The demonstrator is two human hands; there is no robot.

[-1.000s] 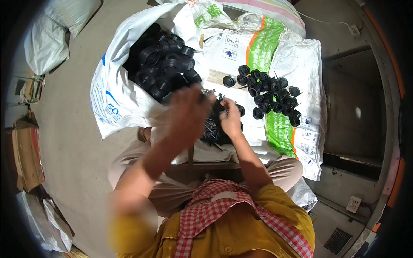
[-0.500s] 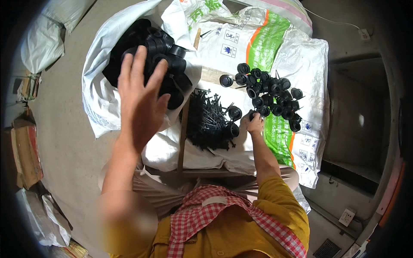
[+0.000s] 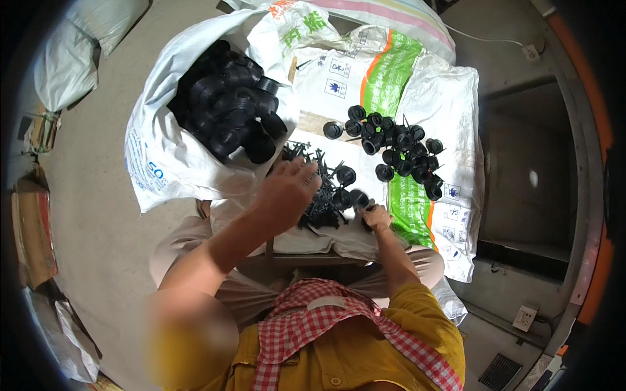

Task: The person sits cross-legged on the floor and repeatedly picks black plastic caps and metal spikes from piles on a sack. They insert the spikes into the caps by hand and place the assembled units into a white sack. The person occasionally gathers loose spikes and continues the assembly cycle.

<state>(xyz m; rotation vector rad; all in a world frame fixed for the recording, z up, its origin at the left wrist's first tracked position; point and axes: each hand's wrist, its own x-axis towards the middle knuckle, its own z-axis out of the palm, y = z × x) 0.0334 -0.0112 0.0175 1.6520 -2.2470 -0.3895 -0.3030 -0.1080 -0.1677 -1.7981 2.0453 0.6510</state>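
My left hand is over the pile of thin black plastic stems, its fingers stretched out and a little blurred; nothing shows in them. To its right, my right hand pinches a round black plastic cap at the pile's right edge. Two similar caps rest close by on the stems, one of them a hollow black cap. Farther right lies a cluster of black caps, some with stems sticking out. At the far left, a white woven sack stands open, full of black ribbed fittings.
Flattened white-and-green woven sacks cover the work surface in front of me. A wooden strip shows between them. Beyond lies a striped sack. Cardboard and white bags stand on the left floor; a socket is at right.
My left hand has moved from above the sack of fittings right and nearer, over the stems. My right hand has drawn back from the cap cluster toward the stem pile.
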